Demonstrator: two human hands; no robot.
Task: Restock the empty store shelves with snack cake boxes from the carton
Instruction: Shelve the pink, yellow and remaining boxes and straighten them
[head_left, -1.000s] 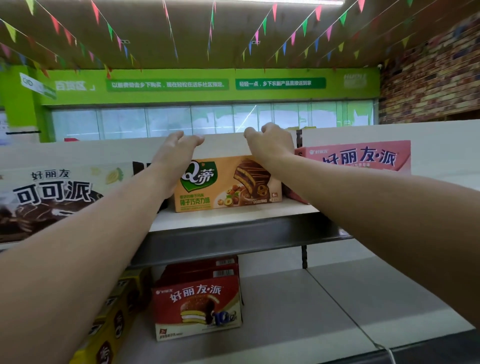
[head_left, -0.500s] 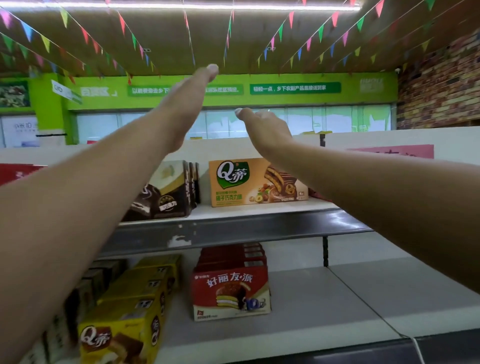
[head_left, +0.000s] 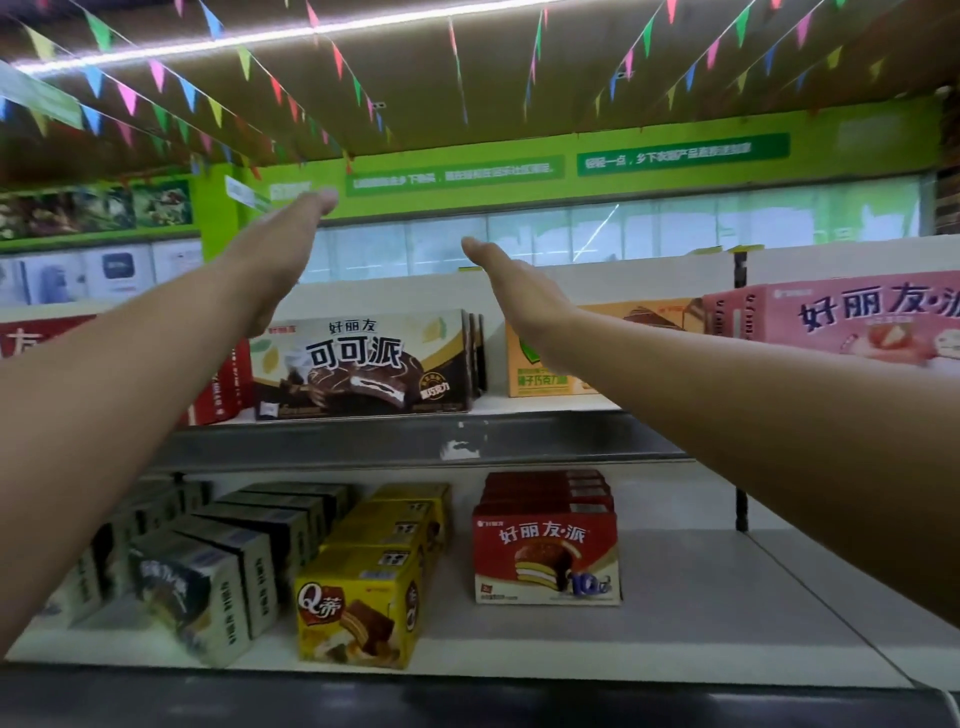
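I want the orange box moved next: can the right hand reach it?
Likely yes: the right hand is open, empty and raised over the left end of the orange box, nothing seen between them.

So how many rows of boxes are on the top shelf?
4: a red box far left behind the left forearm, brown boxes in the middle, an orange box behind the right forearm, and a pink box at the right edge. More may sit out of view.

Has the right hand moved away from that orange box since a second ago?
Yes. The right hand was curled over the top edge of the orange box; now it has lifted up and leftward, off the box, fingers straight.
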